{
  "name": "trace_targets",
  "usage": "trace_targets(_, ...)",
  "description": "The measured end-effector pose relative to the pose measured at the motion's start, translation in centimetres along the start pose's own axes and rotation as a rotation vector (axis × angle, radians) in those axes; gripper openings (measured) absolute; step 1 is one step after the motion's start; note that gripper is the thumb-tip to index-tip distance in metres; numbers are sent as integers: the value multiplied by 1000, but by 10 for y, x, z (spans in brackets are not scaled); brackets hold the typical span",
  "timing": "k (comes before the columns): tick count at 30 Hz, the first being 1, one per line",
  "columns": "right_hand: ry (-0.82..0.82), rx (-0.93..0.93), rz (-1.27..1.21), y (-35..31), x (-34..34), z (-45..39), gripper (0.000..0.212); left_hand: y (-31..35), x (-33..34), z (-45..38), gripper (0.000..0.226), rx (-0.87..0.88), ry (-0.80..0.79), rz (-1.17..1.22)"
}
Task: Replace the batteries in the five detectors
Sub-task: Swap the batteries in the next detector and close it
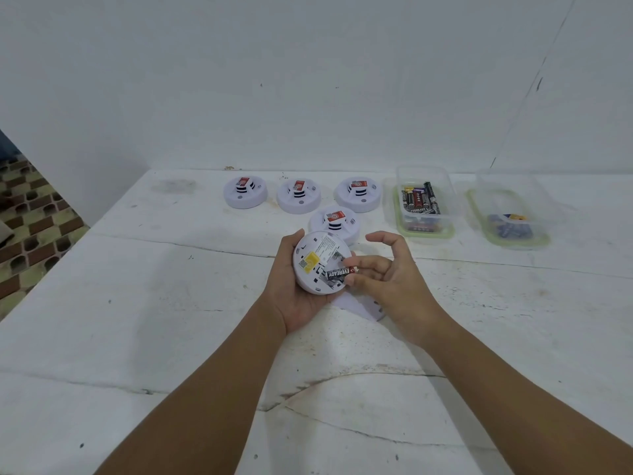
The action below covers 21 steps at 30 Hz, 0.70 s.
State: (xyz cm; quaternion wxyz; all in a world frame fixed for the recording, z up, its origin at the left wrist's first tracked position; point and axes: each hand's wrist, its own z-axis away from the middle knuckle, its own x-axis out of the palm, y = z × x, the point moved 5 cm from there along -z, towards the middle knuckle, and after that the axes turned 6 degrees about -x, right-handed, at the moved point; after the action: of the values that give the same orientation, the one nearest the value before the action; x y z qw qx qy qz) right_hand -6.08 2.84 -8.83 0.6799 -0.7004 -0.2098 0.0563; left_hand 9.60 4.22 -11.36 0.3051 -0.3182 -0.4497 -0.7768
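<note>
Early days by the look of it: left hand (294, 289) cradles the flipped detector (320, 262), fingers curled round it. Right hand (383, 272) pinches a battery (341, 273) at its compartment. The four other detectors (298, 197) sit untouched.

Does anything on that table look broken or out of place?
Nothing looks broken. The table is scuffed and cracked. One detector is upside down in the left hand, while the right hand pinches a battery at it. A white cover lies loose beneath.
</note>
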Motion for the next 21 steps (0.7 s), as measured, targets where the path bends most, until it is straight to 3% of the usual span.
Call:
trace_targets(13,22,7,38,6,-7,-3,73,1,-1,0,67,-4,20,-35)
trace_targets(21,-6,-96,192,4,-2,0,55,0,-3,0,61,3,29,-44)
